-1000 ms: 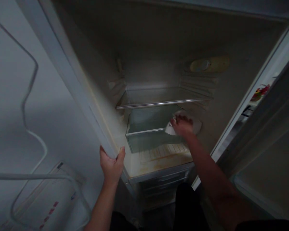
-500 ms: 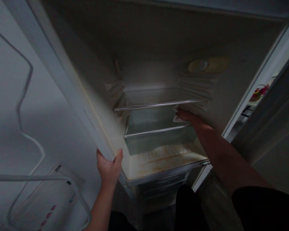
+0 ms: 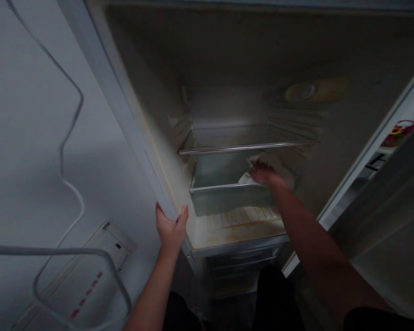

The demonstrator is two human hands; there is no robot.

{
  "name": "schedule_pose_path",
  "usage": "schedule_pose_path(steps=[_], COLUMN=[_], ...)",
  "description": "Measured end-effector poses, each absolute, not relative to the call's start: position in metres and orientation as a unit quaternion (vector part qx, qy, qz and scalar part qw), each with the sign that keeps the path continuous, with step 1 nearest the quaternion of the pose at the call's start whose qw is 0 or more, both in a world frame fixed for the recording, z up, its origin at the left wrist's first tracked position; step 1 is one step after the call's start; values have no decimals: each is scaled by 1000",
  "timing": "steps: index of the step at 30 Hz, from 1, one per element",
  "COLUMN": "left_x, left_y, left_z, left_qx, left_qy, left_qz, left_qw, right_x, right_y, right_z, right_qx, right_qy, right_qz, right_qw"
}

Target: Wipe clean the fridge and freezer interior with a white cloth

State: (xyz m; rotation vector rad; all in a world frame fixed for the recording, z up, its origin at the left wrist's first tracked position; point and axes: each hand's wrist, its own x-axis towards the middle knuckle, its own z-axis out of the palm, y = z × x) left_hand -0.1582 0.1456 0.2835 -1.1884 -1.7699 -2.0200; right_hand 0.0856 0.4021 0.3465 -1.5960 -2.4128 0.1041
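My right hand (image 3: pixel 262 174) reaches into the open refrigerator (image 3: pixel 148 133), its fingers closed over a crumpled white cloth (image 3: pixel 246 179). The cloth lies at the front trim of the lower glass shelf (image 3: pixel 212 187), toward the right. Above that hand runs the upper glass shelf (image 3: pixel 227 148). My left hand (image 3: pixel 171 225) is wrapped round the refrigerator's left front edge, thumb on the inner side and fingers partly hidden behind the wall. Brown stains mark the refrigerator floor (image 3: pixel 241 231) below the shelves.
Closed drawers (image 3: pixel 243 259) sit under the fridge compartment. At the right stands the open door (image 3: pixel 393 207). A grey cable (image 3: pixel 71 124) hangs along the left wall, and a white panel with red marks (image 3: pixel 96 262) is below it. A yellowed lamp cover (image 3: pixel 317 89) is inside.
My right hand and the cloth have moved from the back right of the lower shelf toward its front edge. My left hand keeps its grip. The whole view has shifted slightly.
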Motion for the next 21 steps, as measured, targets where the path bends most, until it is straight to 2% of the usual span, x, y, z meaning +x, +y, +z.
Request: schedule_pose_path(steps=[5,8,12,16,19,21], left_x=[-157,-158,-160,-161,-162,-163], left_y=[146,146,147,147,148,148], left_z=[283,283,283,282,280,278], left_qx=[-407,-411,-421,-429,-428,-427], left_qy=[-597,-595,-589,-584,-585,-585], left_qz=[-684,-684,-683,-683,-682,-682], left_qw=[103,97,90,92,99,103], right_x=[11,-42,-81,-68,-58,-67], right_y=[336,303,270,257,251,239], right_z=[353,355,336,306,279,254], right_qx=[-421,-368,-333,-271,-206,-165], right_qy=[-900,-922,-919,-905,-890,-860], right_qz=[68,75,27,4,76,201], right_qw=[84,91,209,327,399,438])
